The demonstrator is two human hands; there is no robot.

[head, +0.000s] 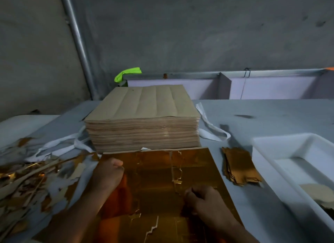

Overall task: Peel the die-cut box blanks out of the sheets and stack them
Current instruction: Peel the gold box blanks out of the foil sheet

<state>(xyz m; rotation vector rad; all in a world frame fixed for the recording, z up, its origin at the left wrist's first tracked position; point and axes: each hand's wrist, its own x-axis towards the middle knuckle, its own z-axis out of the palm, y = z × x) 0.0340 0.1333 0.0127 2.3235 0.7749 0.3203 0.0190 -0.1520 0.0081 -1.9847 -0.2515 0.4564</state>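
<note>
- Gold-foil sheet [153, 181] lies shiny side up on the grey table [262, 107], directly in front of the person. Its far edge touches the foot of a tall stack of brown sheets [142, 119].
- A jagged die-cut seam [176, 170] runs down the sheet from its far edge, partly torn open. A second stepped cut shows near the bottom edge.
- The left hand [108, 174] comes in from the lower left with the forearm angled up across the sheet's corner. Its grip is balled into a fist on the sheet's left edge, thumb on top and fingers tucked under, pinching that edge.
- The right hand [204, 201] reaches in from the lower right, knuckles up and wrist low. Its grip is curled tight at the near end of the seam, with the fingertips pressed together on the foil there.
- A small stack of peeled gold blanks [240, 168] sits on the table just right of the sheet, fanned slightly.
- A white tray [289, 143] stands further right, near the blanks.
- Gold and brown offcuts [27, 184] are heaped at the left.
- White strips [211, 127] trail out from both sides of the brown stack.
</note>
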